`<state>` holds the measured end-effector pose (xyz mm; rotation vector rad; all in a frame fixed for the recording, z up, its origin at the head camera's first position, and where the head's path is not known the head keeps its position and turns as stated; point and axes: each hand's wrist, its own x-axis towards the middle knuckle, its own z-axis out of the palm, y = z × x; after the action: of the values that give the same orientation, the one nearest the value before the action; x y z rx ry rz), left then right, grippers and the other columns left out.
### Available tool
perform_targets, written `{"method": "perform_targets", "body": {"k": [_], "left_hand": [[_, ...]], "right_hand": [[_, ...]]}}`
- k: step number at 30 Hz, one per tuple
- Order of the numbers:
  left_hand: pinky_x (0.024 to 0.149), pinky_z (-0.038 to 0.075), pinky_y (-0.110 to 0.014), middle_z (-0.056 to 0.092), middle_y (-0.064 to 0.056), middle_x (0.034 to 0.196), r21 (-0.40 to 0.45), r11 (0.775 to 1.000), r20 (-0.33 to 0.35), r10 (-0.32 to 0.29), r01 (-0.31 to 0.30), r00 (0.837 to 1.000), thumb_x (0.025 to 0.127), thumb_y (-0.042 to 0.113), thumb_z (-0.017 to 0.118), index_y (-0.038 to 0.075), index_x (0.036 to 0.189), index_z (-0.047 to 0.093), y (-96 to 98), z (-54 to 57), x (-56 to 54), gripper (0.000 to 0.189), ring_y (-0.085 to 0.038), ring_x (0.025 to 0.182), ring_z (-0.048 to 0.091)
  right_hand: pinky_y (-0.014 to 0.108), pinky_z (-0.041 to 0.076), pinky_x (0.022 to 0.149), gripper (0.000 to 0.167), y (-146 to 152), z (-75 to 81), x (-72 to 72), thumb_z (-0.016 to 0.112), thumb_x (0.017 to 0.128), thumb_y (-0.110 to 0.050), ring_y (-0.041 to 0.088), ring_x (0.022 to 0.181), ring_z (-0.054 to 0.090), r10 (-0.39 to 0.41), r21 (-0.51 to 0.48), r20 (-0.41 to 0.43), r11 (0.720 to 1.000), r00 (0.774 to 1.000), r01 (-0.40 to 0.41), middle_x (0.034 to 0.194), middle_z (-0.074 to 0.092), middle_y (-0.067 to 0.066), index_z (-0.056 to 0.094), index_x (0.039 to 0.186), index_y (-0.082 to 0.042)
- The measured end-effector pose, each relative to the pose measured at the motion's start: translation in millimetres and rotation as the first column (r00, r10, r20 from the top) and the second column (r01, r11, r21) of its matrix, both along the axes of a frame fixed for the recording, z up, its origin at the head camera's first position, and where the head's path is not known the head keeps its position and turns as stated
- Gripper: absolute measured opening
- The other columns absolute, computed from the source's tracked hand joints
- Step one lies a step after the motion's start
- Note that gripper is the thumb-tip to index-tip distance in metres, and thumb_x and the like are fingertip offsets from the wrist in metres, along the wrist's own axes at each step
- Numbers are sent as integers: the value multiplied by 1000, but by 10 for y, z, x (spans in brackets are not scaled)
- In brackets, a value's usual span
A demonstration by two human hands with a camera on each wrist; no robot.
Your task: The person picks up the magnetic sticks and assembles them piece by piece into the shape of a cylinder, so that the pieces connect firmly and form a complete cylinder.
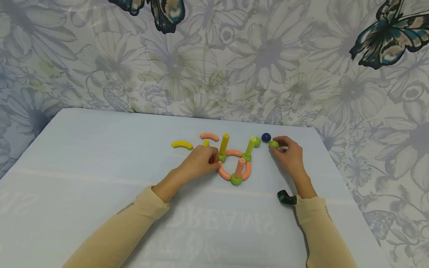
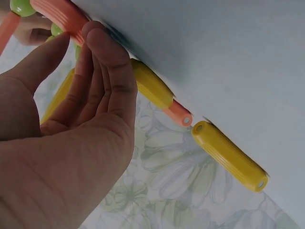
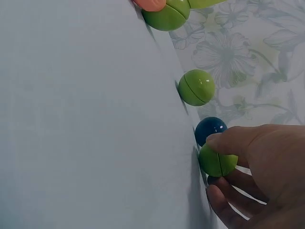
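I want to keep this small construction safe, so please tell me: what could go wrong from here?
The right fingers pinch a smooth green ball; it may slip and roll, perhaps knocking the dark blue ball beside it. The left fingers pinch the end of an orange curve in the ring; a strong push might pull it loose. The upright yellow stick stands close to those fingers and could be bumped.

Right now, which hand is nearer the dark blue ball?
Right: the right hand is just beside the dark blue ball, pinching a green ball. The left hand is farther off, at the left side of the pink ring.
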<state>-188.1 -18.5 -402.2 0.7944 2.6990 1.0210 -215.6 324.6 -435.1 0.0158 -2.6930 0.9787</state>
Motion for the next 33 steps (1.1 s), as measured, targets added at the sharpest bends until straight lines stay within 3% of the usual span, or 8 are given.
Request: {"method": "perform_targets", "body": {"k": [4,7,10,13,17,25,29,33], "left_hand": [[62,44,-25,60,1,69,1,999,1,41,-41,999,95,17,79,10,82,66,12,-9,11,20,-12,63,53],[62,44,-25,61,0,69,0,998,4,70,-70,998,95,17,80,9,83,66,22,-17,9,20,-13,63,53],[61,43,-25,60,-1,69,-1,996,-1,92,-92,996,94,17,81,8,85,67,30,-19,2,19,-13,62,53],[60,43,-25,60,-2,69,2,994,-13,105,-105,994,94,16,81,7,86,68,35,-21,-10,17,-13,62,53],[60,43,-25,60,-2,68,15,993,-26,120,-120,992,94,15,80,7,86,67,42,-12,-23,17,-13,61,53],[64,45,-27,62,-3,76,39,988,-42,152,-150,988,94,15,80,4,92,66,50,1,-23,18,-16,68,55],[66,46,-28,63,-4,79,42,987,-50,158,-156,986,94,15,80,2,96,66,54,5,-21,19,-17,71,56],[67,47,-29,65,-4,81,48,987,-57,156,-153,986,94,15,79,2,97,66,49,4,-20,18,-18,72,57]], "right_hand": [[13,52,80,34,0,3,11,79,94,-12,34,109,73,-24,-8,-5,1000,1000,24,119,75,20,70,125,-2],[4,46,74,34,-15,18,25,80,93,-12,35,104,75,-58,-51,-41,997,997,56,118,76,20,71,124,-2],[6,50,75,32,-48,55,26,80,92,-12,34,102,75,-83,-101,-113,992,990,71,117,76,18,72,122,-3],[19,58,81,32,-112,143,33,81,92,-12,30,103,74,-78,-141,-200,989,977,50,116,76,15,72,121,-3],[29,61,87,33,-262,354,89,82,92,-13,25,105,72,-30,-199,-298,979,954,-31,118,75,12,72,122,-4],[22,58,91,33,-607,745,298,81,92,-5,10,104,70,133,-303,-411,913,902,-273,118,74,13,73,124,-4],[23,57,95,36,-699,797,358,82,89,2,8,103,69,239,-258,-410,895,880,-363,118,74,12,73,123,-4],[24,57,95,36,-713,761,354,84,88,-2,7,103,69,308,-206,-359,894,881,-397,117,75,7,74,121,-8]]}}
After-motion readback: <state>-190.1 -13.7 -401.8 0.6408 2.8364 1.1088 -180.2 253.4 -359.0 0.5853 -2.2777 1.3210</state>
